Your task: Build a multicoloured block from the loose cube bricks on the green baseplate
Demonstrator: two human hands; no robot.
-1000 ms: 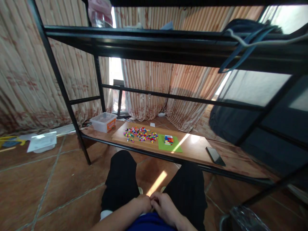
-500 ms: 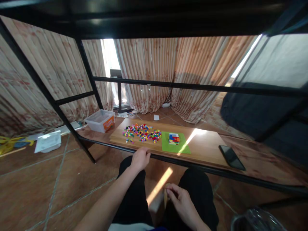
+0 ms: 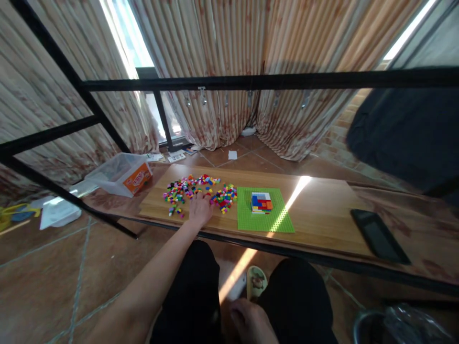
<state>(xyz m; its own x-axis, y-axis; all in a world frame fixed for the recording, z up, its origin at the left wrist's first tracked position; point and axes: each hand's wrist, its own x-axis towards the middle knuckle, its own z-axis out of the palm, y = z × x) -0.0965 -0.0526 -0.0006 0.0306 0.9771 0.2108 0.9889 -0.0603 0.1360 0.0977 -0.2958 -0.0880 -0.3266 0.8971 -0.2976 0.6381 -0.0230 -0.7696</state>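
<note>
My left hand [image 3: 200, 209] is over the loose toy building bricks [image 3: 179, 191] on the wooden board [image 3: 319, 210], its fingers stretched out and touching the pile. Whether a brick is between the fingertips is too small to see. To the right of the pile lies a green baseplate [image 3: 247, 222]. On it stands a small block-like build of bricks [image 3: 261, 204], with white, blue, red and orange showing on top. Low in the view, my right hand [image 3: 251, 321] is near my right knee, away from the board. Shade and blur hide its fingers.
A clear plastic box [image 3: 116, 174] with an orange label stands left of the board. A dark phone [image 3: 380, 236] lies at the right end. A black metal rail [image 3: 251, 82] crosses behind the board. Below are a slipper [image 3: 256, 282] and a bin [image 3: 373, 327].
My left hand has moved from the board's front edge forward onto the loose bricks. My right hand has dropped lower, towards me. The view has tilted down and come closer.
</note>
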